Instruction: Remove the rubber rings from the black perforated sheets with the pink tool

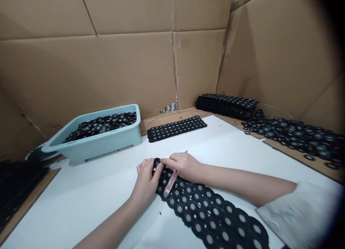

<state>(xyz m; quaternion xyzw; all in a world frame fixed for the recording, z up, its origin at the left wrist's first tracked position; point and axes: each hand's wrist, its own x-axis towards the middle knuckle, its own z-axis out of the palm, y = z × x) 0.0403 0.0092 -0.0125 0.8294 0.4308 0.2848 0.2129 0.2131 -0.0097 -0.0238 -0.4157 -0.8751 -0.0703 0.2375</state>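
A long black sheet of joined rubber-like rings with pale round centres point(202, 215) runs from the middle of the white table toward me at lower right. My left hand point(147, 175) is closed on its far end, thumb on top and fingers at the outer edge. My right hand point(185, 166) is closed round a slim tool with a clear, pinkish handle point(170, 184); a thin pointed tip shows above the knuckles. Its index finger reaches the sheet's far end beside my left thumb. What lies between those fingertips is too small to tell.
A light blue tub point(110, 144) of loose black rings stands at back left. Another perforated sheet point(176, 129) lies behind my hands. Stacked sheets point(225, 106) and a heap of rings point(296, 135) are at right, a dark pile point(18, 188) at left. Cardboard walls point(129, 69) surround the table.
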